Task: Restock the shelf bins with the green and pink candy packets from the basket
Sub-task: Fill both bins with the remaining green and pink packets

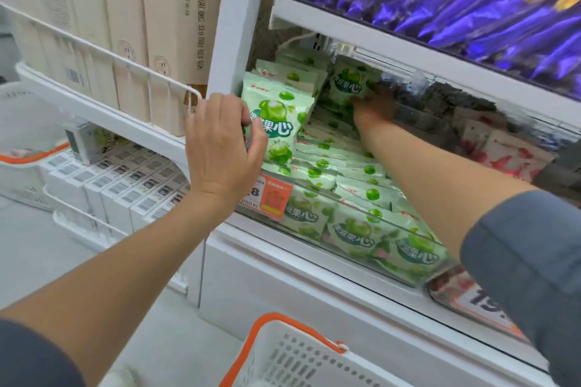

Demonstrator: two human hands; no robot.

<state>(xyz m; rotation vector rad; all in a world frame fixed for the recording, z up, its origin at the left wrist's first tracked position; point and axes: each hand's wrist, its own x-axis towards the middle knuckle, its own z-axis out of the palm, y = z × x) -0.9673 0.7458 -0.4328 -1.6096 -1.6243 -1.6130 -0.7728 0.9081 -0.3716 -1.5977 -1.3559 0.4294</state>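
A clear shelf bin (317, 198) holds several green candy packets, some upright at the back left and others lying flat. My left hand (224, 141) grips the edge of an upright green packet (278, 126) at the bin's left end. My right hand (374, 107) reaches deep into the bin under the shelf above and holds another green packet (350, 82) upright there. Pink packets (503, 151) lie in the neighbouring bin to the right, partly hidden by my right arm. The white basket (301, 358) with an orange handle sits below; its contents are out of view.
Purple packets (471, 0) fill the shelf above the bin. Beige boxes (176, 41) stand behind a white wire rail on the left shelf, with small white boxes (125, 185) below them. An orange price tag (270, 195) is stuck on the bin front. A second basket (28, 148) stands at far left.
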